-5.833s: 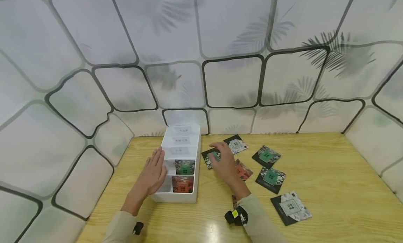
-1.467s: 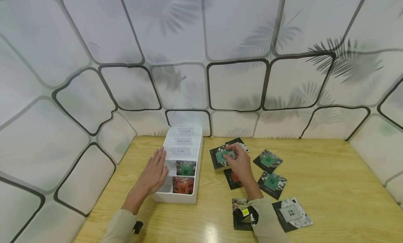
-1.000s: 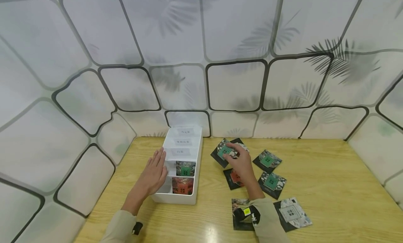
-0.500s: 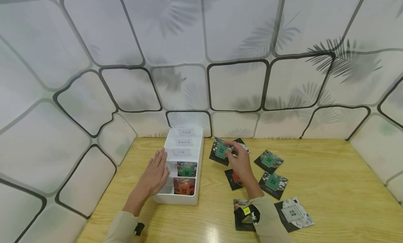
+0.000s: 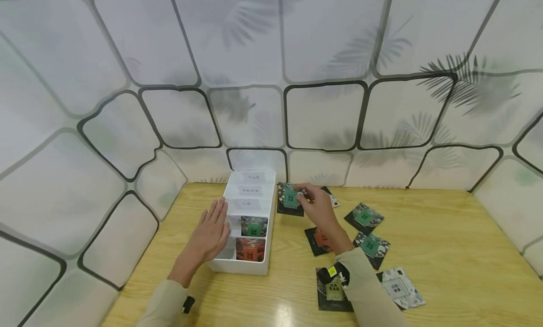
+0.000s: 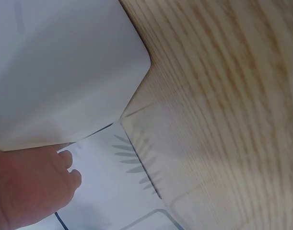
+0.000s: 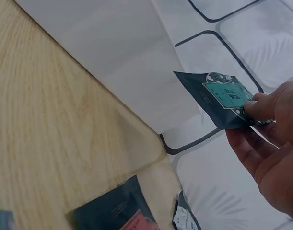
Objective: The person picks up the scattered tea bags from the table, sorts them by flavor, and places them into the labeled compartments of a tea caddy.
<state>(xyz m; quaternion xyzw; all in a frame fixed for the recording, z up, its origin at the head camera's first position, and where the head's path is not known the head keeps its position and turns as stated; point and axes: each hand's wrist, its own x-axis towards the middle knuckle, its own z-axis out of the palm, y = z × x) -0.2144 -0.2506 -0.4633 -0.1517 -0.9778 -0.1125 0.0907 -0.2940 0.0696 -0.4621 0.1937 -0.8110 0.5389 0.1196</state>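
My right hand point(image 5: 319, 205) pinches a black tea sachet with a green label point(image 5: 290, 199) between thumb and fingers. In the right wrist view this sachet point(image 7: 228, 96) is held up off the table beside the box wall. A white divided box point(image 5: 239, 267) stands left of it, with label slips in its far compartments. Its two nearest compartments hold a green-labelled sachet point(image 5: 254, 227) and a red-labelled sachet point(image 5: 250, 249). My left hand point(image 5: 208, 235) lies straight-fingered against the box's left side. The left wrist view shows part of that hand point(image 6: 33, 187) under the box edge.
Right of the box lie a red-labelled sachet point(image 5: 318, 241), two green-labelled sachets point(image 5: 364, 217), a yellow-green one point(image 5: 335, 291) partly under my right wrist, and a white-labelled one point(image 5: 399, 287). Another white sachet point(image 5: 333, 197) is partly hidden behind my right hand. A patterned wall point(image 5: 318, 167) closes the back.
My right hand has picked up the green-labelled sachet from the table, turned it straighter and carried it left towards the box. My left hand has stayed against the box.
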